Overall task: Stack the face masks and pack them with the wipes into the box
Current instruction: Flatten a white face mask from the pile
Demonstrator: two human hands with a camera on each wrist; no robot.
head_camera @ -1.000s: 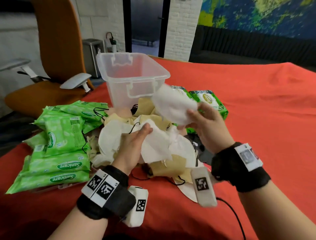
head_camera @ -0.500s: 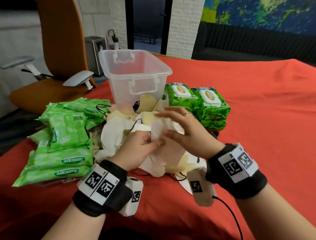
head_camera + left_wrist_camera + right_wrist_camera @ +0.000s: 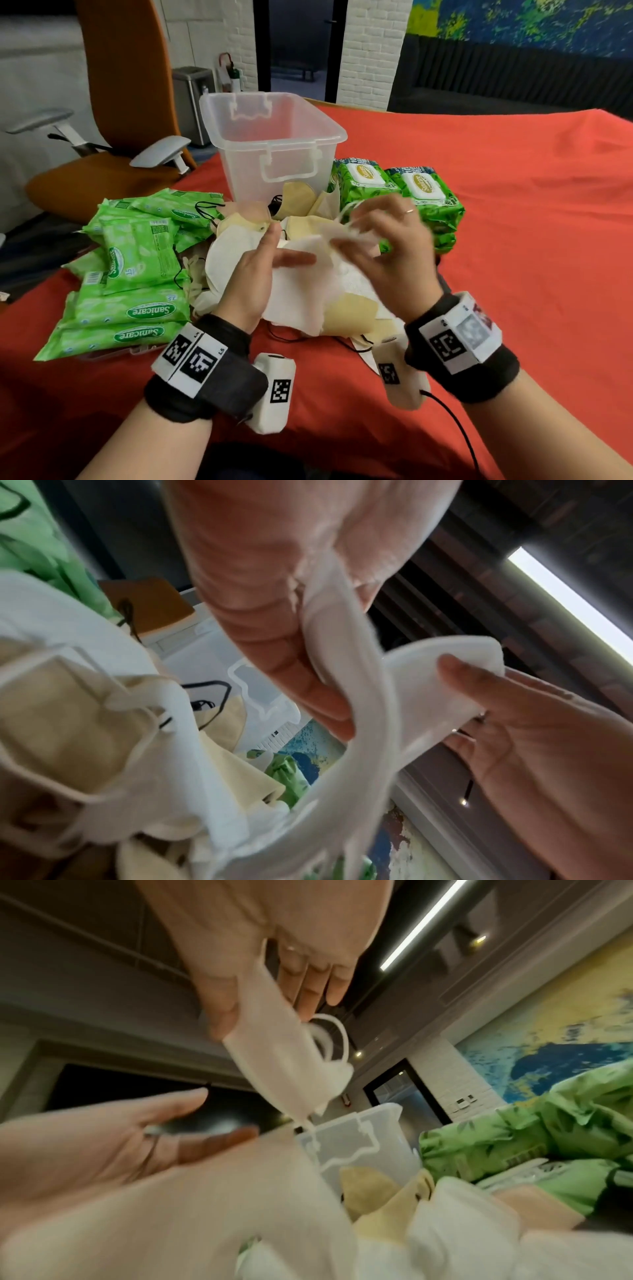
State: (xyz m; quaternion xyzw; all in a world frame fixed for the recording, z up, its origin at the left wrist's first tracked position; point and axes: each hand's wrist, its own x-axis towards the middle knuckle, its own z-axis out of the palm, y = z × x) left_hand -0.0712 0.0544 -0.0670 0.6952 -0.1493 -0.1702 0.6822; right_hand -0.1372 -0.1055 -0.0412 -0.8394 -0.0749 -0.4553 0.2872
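Pinching white mask (image 3: 287, 1064), right grip (image 3: 394, 253) (long axis toward box (image 3: 274, 144)); left grip (image 3: 253, 274) clamps stack (image 3: 301, 294).

The box (image 3: 246, 164) stands open-topped behind the masks (image 3: 301, 298); wipes (image 3: 137, 260) crowd the pile's left side and the box's right.

Right hand (image 3: 394, 253) motion-blurred, hides part of mask pile (image 3: 346, 313); chair (image 3: 116, 85) cropped at top.

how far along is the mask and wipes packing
Done: nothing visibly packed; the clear box looks empty. In hand: left hand and right hand hold white masks over the mask pile. Left: stacking the pile, then boxing it with the green wipe packs.
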